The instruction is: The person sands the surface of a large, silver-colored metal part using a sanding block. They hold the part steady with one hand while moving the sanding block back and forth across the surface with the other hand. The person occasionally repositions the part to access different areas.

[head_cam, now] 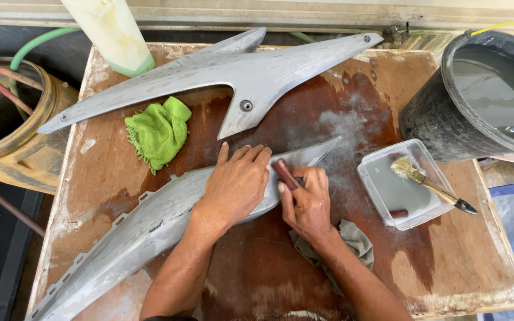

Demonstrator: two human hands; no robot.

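A wet brown desk [352, 261] is seen from above, with a black bucket [429, 119] of water at its right edge. A long grey panel [150, 229] is laid across the desk's near left part. It is pressed down by the left hand [236, 184], fingers spread flat. A dark red block [284, 174] is gripped in the right hand [306, 205], fingers clenched, against the panel.

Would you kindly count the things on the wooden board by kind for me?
Grey body panels: 2, one under the left hand at, one at
Cloths: 2, green and grey
Clear plastic trays: 1
Brushes: 1
Reddish-brown blocks: 1, in the right hand
Total: 7
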